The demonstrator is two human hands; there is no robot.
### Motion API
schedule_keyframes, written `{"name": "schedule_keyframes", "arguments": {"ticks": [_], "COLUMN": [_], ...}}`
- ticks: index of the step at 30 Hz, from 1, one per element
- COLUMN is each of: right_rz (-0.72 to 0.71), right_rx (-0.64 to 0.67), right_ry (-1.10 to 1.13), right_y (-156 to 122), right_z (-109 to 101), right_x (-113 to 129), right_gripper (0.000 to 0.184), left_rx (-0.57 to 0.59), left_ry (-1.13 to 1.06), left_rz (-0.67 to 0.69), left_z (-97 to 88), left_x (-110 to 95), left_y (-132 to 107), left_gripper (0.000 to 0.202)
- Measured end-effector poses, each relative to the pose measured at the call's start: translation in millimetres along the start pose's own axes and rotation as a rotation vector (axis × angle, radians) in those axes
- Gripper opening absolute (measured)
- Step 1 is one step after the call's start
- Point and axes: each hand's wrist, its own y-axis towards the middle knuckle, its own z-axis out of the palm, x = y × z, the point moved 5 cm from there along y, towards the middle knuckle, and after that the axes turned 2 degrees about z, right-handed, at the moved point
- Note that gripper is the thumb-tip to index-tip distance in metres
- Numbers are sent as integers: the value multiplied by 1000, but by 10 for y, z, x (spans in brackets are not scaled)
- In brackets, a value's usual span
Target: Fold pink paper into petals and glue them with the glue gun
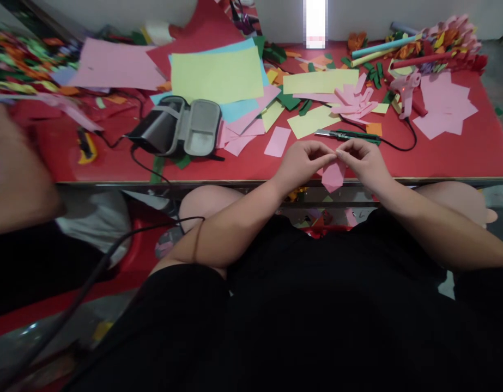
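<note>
Both my hands meet at the near edge of the red table (pixel 439 152). My left hand (pixel 302 162) and my right hand (pixel 363 160) each pinch the top of a small pink paper piece (pixel 333 177), which hangs down between them over the table edge. Fingers of both hands are closed on it. Just beyond my hands lies a green-handled utility knife (pixel 349 135), and a small pink paper rectangle (pixel 277 141) lies flat to the left.
Coloured paper sheets (pixel 216 73), cut pink strips (pixel 353 100), a pink glue gun (pixel 407 92) with its black cord, rolled paper tubes (pixel 382 49) and an open grey case (pixel 181 128) cover the table. Another person's blurred arm (pixel 14 169) is at the left.
</note>
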Motion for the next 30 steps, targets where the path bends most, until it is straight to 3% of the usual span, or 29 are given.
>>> {"name": "schedule_keyframes", "arguments": {"ticks": [5, 10, 17, 22, 30], "right_rz": [-6, -61, -369, -482, -424], "right_rx": [-20, -67, -67, 30, 71], "right_ry": [54, -47, -418, -512, -498], "right_y": [-6, 3, -135, -109, -79], "right_z": [-54, -95, -69, -88, -135], "right_x": [22, 56, 415, 419, 363], "right_gripper": [33, 28, 23, 12, 15], "left_rx": [-13, 13, 12, 25, -2], "left_ry": [-229, -266, -218, -286, -274], "left_rz": [-89, -117, -153, -184, -163], "left_z": [12, 52, 10, 31, 56], "left_x": [87, 126, 4, 17, 57], "left_y": [8, -9, -50, -71, -57], "left_gripper": [19, 20, 30, 35, 42]}}
